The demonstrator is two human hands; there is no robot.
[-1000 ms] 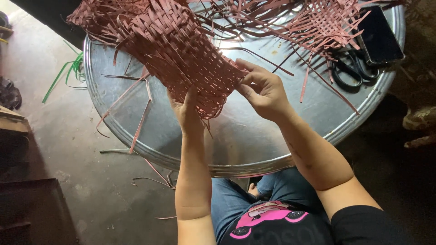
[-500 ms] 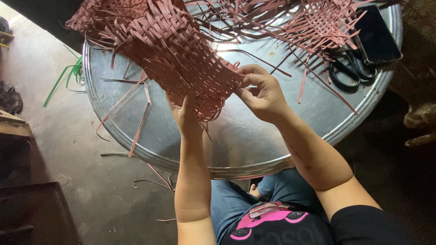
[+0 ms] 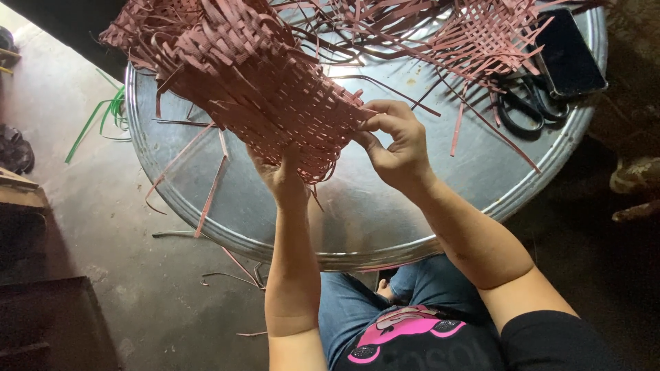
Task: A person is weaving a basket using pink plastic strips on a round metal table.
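Slightly lifted since before, I see the pink woven basket [image 3: 254, 89] over the round metal worktop [image 3: 412, 199], left hand [image 3: 282, 175] pressing fingers together under its edge, right hand [image 3: 395, 141] fingers pinching a strip at the rim.

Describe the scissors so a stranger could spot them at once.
Start at the round metal tray and look to its far right edge. The scissors lie there beside a dark phone, partly under loose pink strips. Their black looped handles set them apart from everything around.

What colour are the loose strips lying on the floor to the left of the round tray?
Green strips, clearest in the head view, beside the metal tray.
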